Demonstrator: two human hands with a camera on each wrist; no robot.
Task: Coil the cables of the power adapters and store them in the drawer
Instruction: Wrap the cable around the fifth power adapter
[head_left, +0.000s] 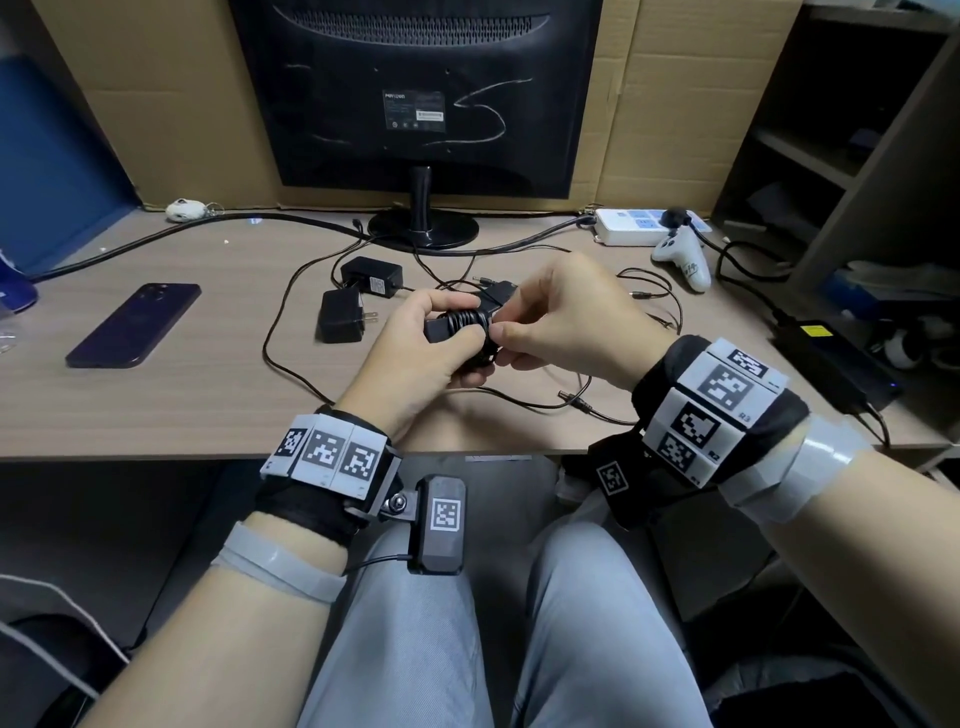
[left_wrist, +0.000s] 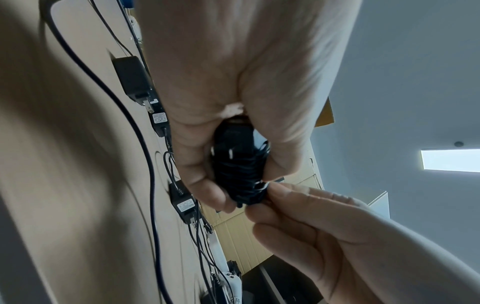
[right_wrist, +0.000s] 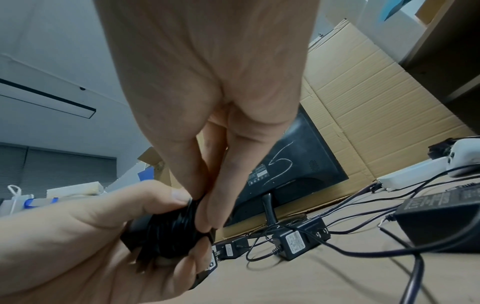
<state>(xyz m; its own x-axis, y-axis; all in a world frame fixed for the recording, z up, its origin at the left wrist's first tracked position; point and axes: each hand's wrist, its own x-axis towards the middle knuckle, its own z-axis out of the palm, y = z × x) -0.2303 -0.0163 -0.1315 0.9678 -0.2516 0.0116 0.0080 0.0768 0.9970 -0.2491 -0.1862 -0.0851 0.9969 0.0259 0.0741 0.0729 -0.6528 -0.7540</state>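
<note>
Above the desk (head_left: 208, 395), left hand (head_left: 415, 358) grips the cable-wrapped adapter (head_left: 457, 325); right hand (head_left: 571, 317) seemingly pinches its cable end.

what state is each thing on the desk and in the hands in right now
held adapter: cable wound around it
left hand: grips the held adapter
right hand: pinches the cable at the coil
two adapters on the desk: cables loose, uncoiled
phone: face down
</note>
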